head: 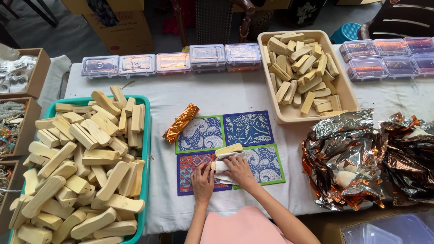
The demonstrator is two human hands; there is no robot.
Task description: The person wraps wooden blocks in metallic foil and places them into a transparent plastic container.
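A pale wooden block (228, 149) lies on a white cloth (224, 168) over four patterned square mats (247, 128) in the middle of the table. My right hand (239, 171) presses down on the cloth just below the block. My left hand (203, 182) rests flat on the red mat (189, 167) and touches the cloth's left end. A block wrapped in orange foil (181, 122) lies at the mats' upper left corner.
A teal tray (145, 149) heaped with wooden blocks stands at left. A beige tray (348, 95) of blocks sits at the back right. Clear lidded boxes (172, 63) line the far edge. Crumpled foil sheets (348, 158) pile at right. Cardboard boxes (27, 117) stand at far left.
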